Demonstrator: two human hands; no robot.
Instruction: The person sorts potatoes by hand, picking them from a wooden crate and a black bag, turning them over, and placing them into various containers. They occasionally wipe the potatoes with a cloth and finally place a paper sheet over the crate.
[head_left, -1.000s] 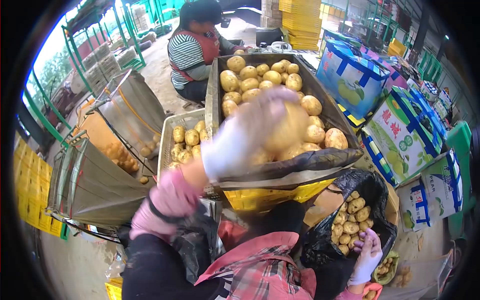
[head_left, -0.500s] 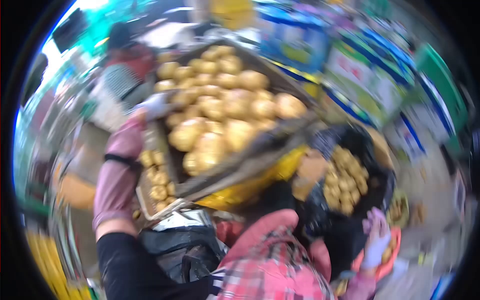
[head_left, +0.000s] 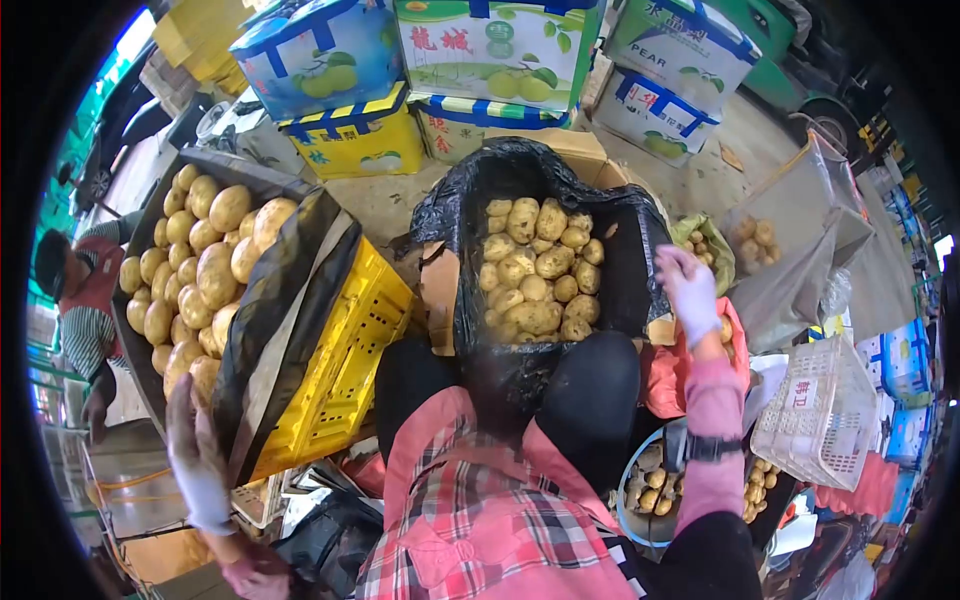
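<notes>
My left hand [head_left: 196, 455], in a pale glove, reaches along the near side of a tilted crate of potatoes [head_left: 215, 270]. Its fingers are stretched out, with the tips right at the lowest potatoes. At the right, my gloved right hand [head_left: 688, 290] has its fingers apart and nothing in them. It hovers beside the right edge of a box lined with black plastic [head_left: 440, 235], above a red bag [head_left: 665, 375]. Several smaller potatoes [head_left: 540, 265] lie in the lined box, in front of my knees.
Fruit cartons [head_left: 490, 50] stand stacked beyond the box. The potato crate leans on a yellow crate [head_left: 340, 370]. To the right are a green sack [head_left: 715, 240], a white basket [head_left: 815, 415] and a blue-rimmed tub [head_left: 630, 500] with potatoes. Another person [head_left: 85, 310] is at far left.
My view has swung right, so the big crate now sits at left and the lined box in the middle. My left hand has moved from the crate's left edge to its near side.
</notes>
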